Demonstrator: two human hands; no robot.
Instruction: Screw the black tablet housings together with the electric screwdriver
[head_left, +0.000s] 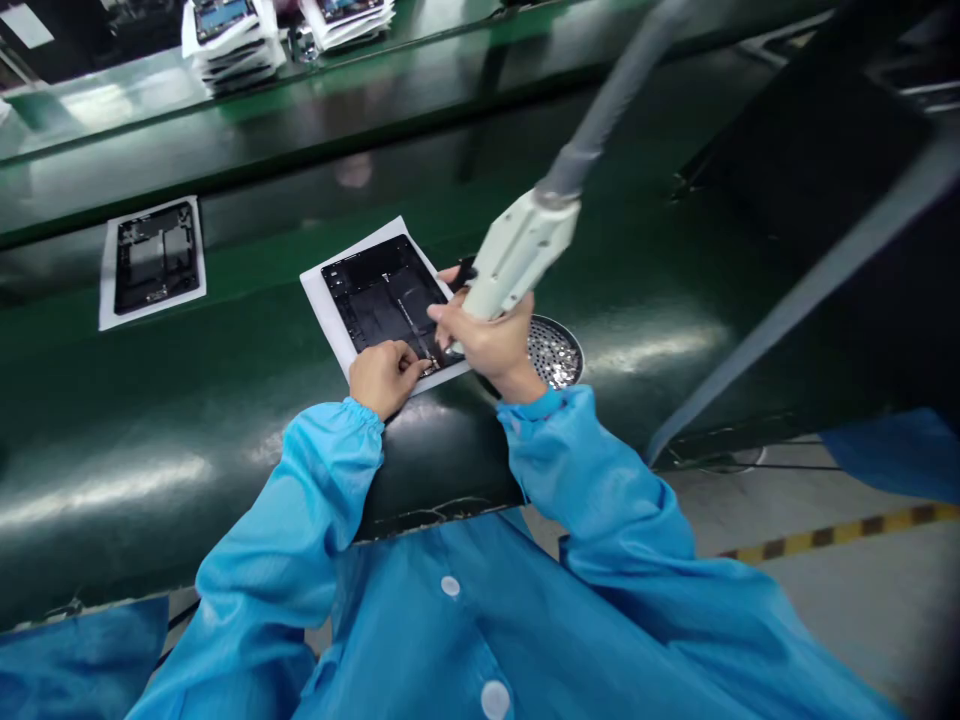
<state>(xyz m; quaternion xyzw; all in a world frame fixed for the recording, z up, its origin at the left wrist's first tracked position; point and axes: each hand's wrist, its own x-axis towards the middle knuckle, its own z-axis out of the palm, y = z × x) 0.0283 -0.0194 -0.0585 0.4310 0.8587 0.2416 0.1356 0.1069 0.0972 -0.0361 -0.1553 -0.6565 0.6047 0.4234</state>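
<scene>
Two hands: both at work near the middle of the frame, over a black panel (386, 298) lying on a white sheet (321, 300).
Left hand (384, 374): fingers curled and pressed on the panel's near edge, pinning it down; whether they pinch anything small I cannot tell.
Right hand (489, 338): closed around the pale grip of a power screwdriver (517, 250), its tip hidden behind the fingers at the panel's lower right corner.
Hose: a grey hose (615, 90) runs from the driver toward the upper right of the frame.
Dish: a round metal dish of screws (556, 352) sits just right of the right hand, partly covered by it.
Belt: panel and sheet rest on a dark green belt (187, 440), centre frame.
Second panel: another black panel on a sheet (154, 258) lies well apart, at the left.
Stacks: piled trays (229, 35) at the upper left, on the far bench.
Doing it well: in my judgement the driver should stand square to the panel, not tilted as the hose pulls it; the left hand ought to hold the panel flat so it does not slide on the sheet, and pressure should be light.
Risk: a slipping bit could scratch the panel.
Writing: none can be read; no brand or label shows on the driver, sheets or blue coat (450, 620).
</scene>
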